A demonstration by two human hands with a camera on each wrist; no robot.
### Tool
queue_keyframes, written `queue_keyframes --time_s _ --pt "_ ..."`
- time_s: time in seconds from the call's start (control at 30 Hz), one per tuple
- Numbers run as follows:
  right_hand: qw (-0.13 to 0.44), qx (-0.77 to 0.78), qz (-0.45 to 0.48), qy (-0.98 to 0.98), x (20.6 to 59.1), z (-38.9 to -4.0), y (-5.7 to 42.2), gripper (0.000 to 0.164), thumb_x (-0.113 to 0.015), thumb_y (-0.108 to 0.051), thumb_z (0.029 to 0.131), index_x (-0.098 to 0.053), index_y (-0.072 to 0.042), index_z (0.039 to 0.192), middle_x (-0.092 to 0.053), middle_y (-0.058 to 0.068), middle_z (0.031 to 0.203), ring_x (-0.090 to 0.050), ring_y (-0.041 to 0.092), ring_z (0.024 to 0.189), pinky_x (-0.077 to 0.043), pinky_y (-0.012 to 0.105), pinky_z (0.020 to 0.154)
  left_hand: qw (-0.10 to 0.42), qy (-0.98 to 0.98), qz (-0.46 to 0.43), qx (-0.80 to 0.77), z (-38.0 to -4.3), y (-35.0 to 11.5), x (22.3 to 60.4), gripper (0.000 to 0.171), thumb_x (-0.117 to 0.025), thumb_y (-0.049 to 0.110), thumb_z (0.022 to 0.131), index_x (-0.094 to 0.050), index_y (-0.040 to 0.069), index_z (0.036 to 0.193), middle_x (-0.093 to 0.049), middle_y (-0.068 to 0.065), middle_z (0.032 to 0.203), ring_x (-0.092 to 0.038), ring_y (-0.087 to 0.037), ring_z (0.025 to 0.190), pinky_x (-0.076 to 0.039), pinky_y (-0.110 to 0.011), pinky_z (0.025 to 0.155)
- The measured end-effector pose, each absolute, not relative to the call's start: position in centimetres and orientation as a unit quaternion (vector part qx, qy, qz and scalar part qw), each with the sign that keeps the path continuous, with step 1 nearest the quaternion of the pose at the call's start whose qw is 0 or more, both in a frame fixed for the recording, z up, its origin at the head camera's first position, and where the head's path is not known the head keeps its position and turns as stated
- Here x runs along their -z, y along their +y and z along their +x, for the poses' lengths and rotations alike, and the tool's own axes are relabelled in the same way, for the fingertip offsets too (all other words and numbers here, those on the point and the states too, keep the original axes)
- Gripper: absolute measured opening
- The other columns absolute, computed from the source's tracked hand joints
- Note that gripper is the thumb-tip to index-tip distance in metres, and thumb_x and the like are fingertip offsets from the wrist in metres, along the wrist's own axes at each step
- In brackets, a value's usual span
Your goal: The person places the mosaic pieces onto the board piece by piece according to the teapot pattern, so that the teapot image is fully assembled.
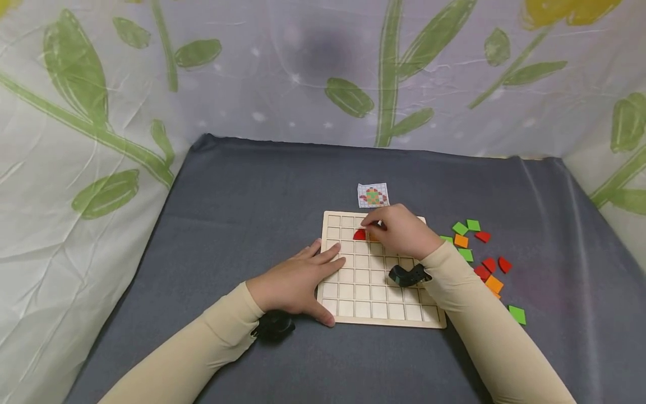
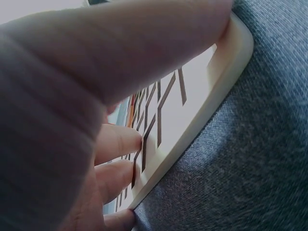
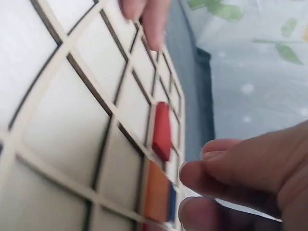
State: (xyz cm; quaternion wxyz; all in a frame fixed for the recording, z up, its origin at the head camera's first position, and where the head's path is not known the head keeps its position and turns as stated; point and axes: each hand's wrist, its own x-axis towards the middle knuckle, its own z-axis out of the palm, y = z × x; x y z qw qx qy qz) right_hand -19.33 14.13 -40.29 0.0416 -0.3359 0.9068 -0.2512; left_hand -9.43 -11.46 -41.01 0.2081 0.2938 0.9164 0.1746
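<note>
A wooden grid board (image 1: 346, 292) lies on the dark cloth. My left hand (image 1: 298, 278) rests spread along its left side, with fingers on the grid and the thumb by the near left corner. In the left wrist view, the thumb (image 2: 159, 43) lies against the board's rim (image 2: 192, 120). Over the far rows hovers my right hand (image 1: 401, 230), its fingers loosely bent. Below it, a red curved piece (image 1: 359, 234) and an orange square (image 1: 373, 237) sit side by side in grid cells. The right wrist view shows no piece between the fingertips (image 3: 190, 175).
Several loose green (image 1: 465, 255), orange (image 1: 461, 240) and red pieces (image 1: 504, 265) lie right of the board, near the right forearm. A small printed pattern card (image 1: 373, 195) is just beyond the board's far edge. A patterned curtain (image 1: 282, 84) stands behind the table.
</note>
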Motion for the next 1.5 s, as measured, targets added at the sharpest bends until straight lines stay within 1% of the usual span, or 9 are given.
queue_keyframes --time_s 0.13,0.3,0.4,0.57,0.63,1.0,1.13,1.3,1.5 --pt "0.051 0.245 -0.328 0.911 39.2 -19.0 15.1 0.019 -0.066 -0.006 0.1 -0.081 -0.005 0.112 -0.079 0.006 0.106 -0.069 0.016 0.084 -0.058 0.036 0.076 0.21 0.917 0.289 -0.177 -9.4 -11.3 41.1 0.116 -0.091 0.06 0.073 -0.036 0.016 0.166 -0.017 -0.002 0.176 -0.007 -0.041 0.161 -0.022 -0.054 0.128" --pt "0.045 0.242 -0.31 0.918 38.8 -19.0 16.3 0.017 -0.069 -0.007 0.1 -0.08 -0.004 0.113 -0.077 0.005 0.104 -0.067 0.016 0.084 -0.056 0.035 0.073 0.211 0.918 0.286 -0.179 -9.4 -11.3 41.3 0.116 -0.091 0.061 0.073 -0.036 0.017 0.166 -0.016 -0.002 0.176 -0.006 -0.041 0.162 -0.022 -0.054 0.128" --pt "0.026 0.24 -0.323 0.915 39.2 -18.9 16.0 0.018 -0.07 -0.005 0.099 -0.08 -0.004 0.113 -0.076 0.007 0.106 -0.067 0.019 0.088 -0.057 0.035 0.075 0.21 0.918 0.284 -0.177 -9.4 -11.4 41.4 0.116 -0.091 0.061 0.073 -0.036 0.017 0.166 -0.016 -0.002 0.176 -0.005 -0.041 0.162 -0.022 -0.054 0.128" --pt "0.001 0.219 -0.389 0.895 40.5 -18.3 14.5 0.022 -0.072 -0.001 0.097 -0.079 -0.004 0.118 -0.072 0.01 0.113 -0.07 0.023 0.097 -0.059 0.038 0.083 0.205 0.919 0.285 -0.179 -9.3 -11.5 41.5 0.116 -0.091 0.061 0.073 -0.036 0.017 0.165 -0.017 -0.003 0.176 -0.006 -0.041 0.161 -0.021 -0.055 0.128" --pt "-0.002 0.208 -0.402 0.892 41.0 -18.0 13.9 0.023 -0.074 -0.002 0.096 -0.079 -0.005 0.119 -0.071 0.009 0.115 -0.07 0.022 0.099 -0.06 0.038 0.085 0.205 0.919 0.286 -0.179 -9.3 -11.5 41.5 0.116 -0.091 0.061 0.073 -0.036 0.017 0.165 -0.017 -0.003 0.176 -0.006 -0.041 0.161 -0.021 -0.055 0.128" --pt "-0.017 0.2 -0.391 0.898 41.8 -17.9 14.0 0.018 -0.079 -0.003 0.093 -0.083 -0.009 0.109 -0.071 0.004 0.105 -0.07 0.018 0.092 -0.059 0.035 0.082 0.207 0.918 0.29 -0.176 -9.4 -11.3 41.3 0.116 -0.091 0.061 0.073 -0.036 0.017 0.165 -0.017 -0.004 0.176 -0.006 -0.042 0.161 -0.021 -0.055 0.128" --pt "-0.014 0.213 -0.382 0.899 42.0 -18.2 14.1 0.019 -0.079 -0.004 0.093 -0.084 -0.011 0.11 -0.071 0.002 0.103 -0.068 0.017 0.09 -0.058 0.035 0.08 0.206 0.917 0.292 -0.176 -9.5 -11.3 41.3 0.116 -0.091 0.061 0.073 -0.036 0.016 0.165 -0.017 -0.004 0.176 -0.006 -0.042 0.161 -0.021 -0.055 0.128" --pt "-0.01 0.216 -0.366 0.905 42.0 -18.4 13.9 0.019 -0.079 -0.004 0.093 -0.083 -0.009 0.111 -0.071 0.002 0.104 -0.068 0.018 0.092 -0.057 0.036 0.083 0.204 0.917 0.295 -0.175 -9.5 -11.3 41.3 0.116 -0.091 0.06 0.073 -0.036 0.016 0.165 -0.016 -0.005 0.176 -0.006 -0.042 0.161 -0.02 -0.055 0.128" --pt "-0.01 0.205 -0.375 0.904 41.8 -18.1 14.1 0.019 -0.079 -0.004 0.093 -0.083 -0.008 0.11 -0.071 0.003 0.103 -0.069 0.019 0.091 -0.058 0.036 0.082 0.204 0.917 0.296 -0.173 -9.6 -11.2 41.4 0.116 -0.09 0.061 0.073 -0.036 0.016 0.165 -0.016 -0.004 0.176 -0.006 -0.041 0.161 -0.019 -0.054 0.129"
